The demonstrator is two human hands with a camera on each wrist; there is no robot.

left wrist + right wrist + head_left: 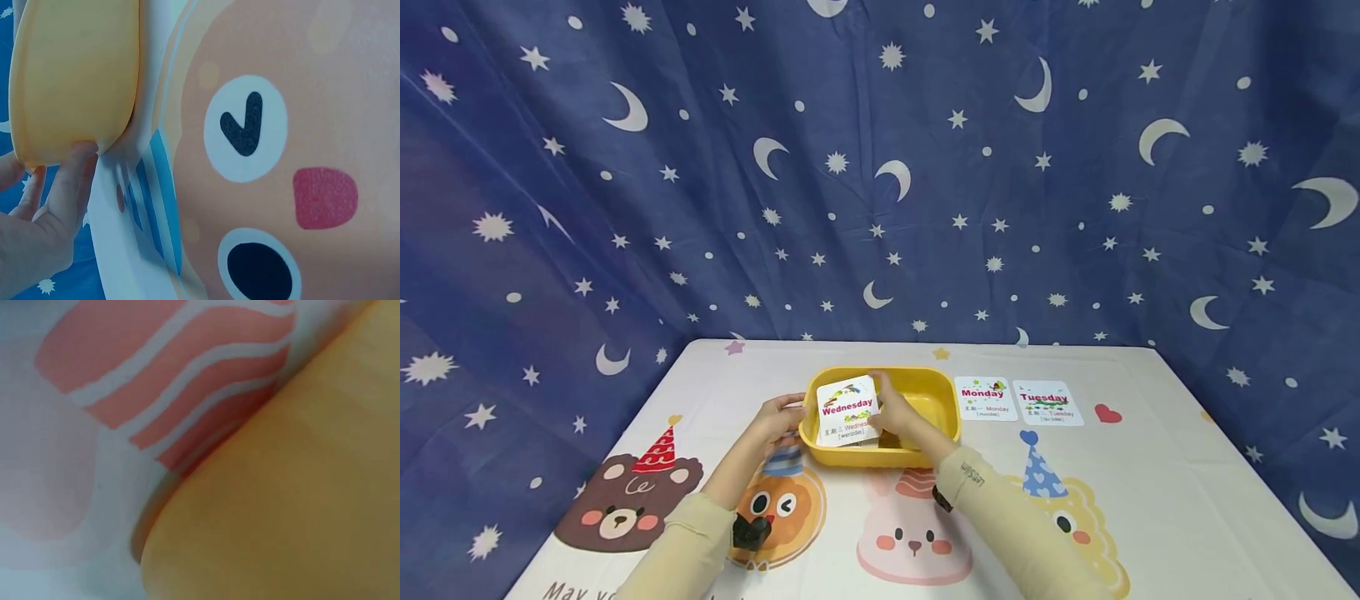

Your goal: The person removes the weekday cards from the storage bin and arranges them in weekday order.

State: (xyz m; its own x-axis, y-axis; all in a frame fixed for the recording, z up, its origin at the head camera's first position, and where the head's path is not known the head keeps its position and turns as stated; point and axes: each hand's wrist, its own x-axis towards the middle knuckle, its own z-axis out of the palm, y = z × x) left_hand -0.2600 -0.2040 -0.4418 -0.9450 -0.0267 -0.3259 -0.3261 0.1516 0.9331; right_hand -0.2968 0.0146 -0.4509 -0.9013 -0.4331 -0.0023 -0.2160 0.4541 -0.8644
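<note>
Two sleeves of mine lie nearest, over the printed cloth. Beyond them my left hand, fingers loosely spread, rests against the left end of the tray; my right hand pinches the Wednesday card by its right edge, above the tray's left half. I judge the card light, thin and fairly stiff, its smooth face apt to slip and its corners easily bent, so an edge suits best for holding. Past the tray's right end lie Monday and Tuesday, then the curtain.
</note>
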